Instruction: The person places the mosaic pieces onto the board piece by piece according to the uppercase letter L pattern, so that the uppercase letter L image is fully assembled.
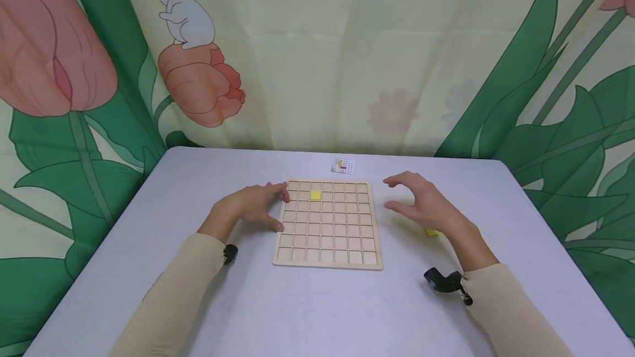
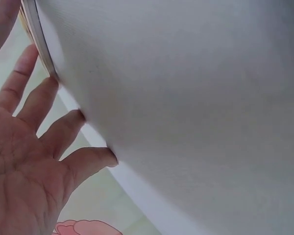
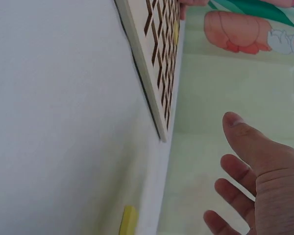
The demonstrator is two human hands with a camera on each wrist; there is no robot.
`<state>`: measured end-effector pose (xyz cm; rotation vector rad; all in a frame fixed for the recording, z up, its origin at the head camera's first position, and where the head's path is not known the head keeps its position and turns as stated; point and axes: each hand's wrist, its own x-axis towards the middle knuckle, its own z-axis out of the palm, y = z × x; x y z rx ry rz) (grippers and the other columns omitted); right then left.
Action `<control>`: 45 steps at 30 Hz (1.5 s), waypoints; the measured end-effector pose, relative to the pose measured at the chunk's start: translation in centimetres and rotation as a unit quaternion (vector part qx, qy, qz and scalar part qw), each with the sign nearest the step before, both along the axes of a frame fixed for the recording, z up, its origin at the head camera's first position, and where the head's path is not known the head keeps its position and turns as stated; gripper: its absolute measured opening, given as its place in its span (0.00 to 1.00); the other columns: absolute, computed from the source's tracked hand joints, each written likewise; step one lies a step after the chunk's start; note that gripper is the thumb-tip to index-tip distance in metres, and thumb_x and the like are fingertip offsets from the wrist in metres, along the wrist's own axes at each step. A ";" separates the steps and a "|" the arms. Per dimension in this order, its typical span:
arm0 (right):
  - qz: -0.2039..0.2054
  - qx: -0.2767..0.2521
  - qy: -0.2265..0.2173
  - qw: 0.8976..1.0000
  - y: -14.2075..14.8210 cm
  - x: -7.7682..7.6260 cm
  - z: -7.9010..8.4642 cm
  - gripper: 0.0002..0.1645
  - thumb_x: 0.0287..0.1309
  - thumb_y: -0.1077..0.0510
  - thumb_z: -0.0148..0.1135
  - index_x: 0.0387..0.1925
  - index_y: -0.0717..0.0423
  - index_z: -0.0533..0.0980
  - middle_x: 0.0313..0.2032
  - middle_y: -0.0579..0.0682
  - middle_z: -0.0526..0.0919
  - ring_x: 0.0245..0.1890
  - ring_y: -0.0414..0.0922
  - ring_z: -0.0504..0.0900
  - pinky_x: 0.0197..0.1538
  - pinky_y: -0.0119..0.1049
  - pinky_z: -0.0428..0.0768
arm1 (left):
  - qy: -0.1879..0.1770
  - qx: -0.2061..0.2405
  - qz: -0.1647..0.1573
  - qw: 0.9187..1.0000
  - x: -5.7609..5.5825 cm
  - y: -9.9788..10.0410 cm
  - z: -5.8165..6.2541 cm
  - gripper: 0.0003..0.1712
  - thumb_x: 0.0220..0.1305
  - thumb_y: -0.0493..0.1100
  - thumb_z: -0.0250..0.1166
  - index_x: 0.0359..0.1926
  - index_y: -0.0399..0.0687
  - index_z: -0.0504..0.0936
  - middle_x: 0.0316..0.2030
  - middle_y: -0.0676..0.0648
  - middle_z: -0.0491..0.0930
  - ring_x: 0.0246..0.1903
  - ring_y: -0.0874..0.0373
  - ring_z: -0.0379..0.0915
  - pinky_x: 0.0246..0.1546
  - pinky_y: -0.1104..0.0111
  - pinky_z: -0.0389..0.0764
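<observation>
A square wooden grid board [image 1: 327,264] lies flat on the table. One yellow square tile [image 1: 315,196] sits in a cell of its second row from the back. My left hand [image 1: 255,203] rests at the board's left edge, touching it with spread fingers; in the left wrist view fingertips [image 2: 78,115] reach down to the tabletop. To the right of the board my right hand [image 1: 426,203] hovers above the table, fingers apart and holding nothing. Beneath that hand is another yellow piece [image 1: 432,232], partly hidden; the right wrist view shows a yellow piece [image 3: 129,220] too.
A small card [image 1: 342,166] with a printed coloured grid lies behind the board. The white table [image 1: 327,313] ends at a curtain [image 1: 317,70] printed with flowers and a rabbit. Black wrist cameras [image 1: 444,281] hang under both sleeves.
</observation>
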<state>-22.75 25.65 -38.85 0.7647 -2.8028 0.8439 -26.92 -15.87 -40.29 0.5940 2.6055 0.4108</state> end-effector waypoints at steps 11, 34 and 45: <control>-0.023 0.001 0.024 0.999 4.0 1.1 -1.2 0.26 0.58 0.58 0.76 0.57 0.57 0.78 0.54 0.55 0.83 0.59 0.56 0.77 0.59 0.59 0.74 | -0.001 0.005 0.002 1.000 -0.3 0.6 0.1 0.37 0.49 0.62 0.81 0.56 0.70 0.72 0.81 0.53 0.53 0.79 0.41 0.48 0.75 0.43 0.58; -0.044 0.051 -0.030 0.997 6.9 2.5 -2.8 0.28 0.59 0.55 0.75 0.59 0.57 0.78 0.53 0.56 0.82 0.59 0.60 0.76 0.61 0.65 0.75 | 0.000 -0.006 0.010 1.000 0.2 0.4 -0.4 0.37 0.47 0.63 0.82 0.56 0.71 0.72 0.80 0.52 0.55 0.79 0.41 0.51 0.73 0.43 0.61; -0.059 0.069 -0.032 0.995 6.9 1.4 -3.8 0.25 0.58 0.49 0.76 0.53 0.57 0.83 0.52 0.58 0.81 0.55 0.59 0.76 0.59 0.64 0.76 | 0.005 -0.007 0.010 1.000 0.1 0.2 -0.1 0.37 0.48 0.62 0.82 0.56 0.70 0.73 0.80 0.52 0.54 0.78 0.40 0.51 0.74 0.43 0.60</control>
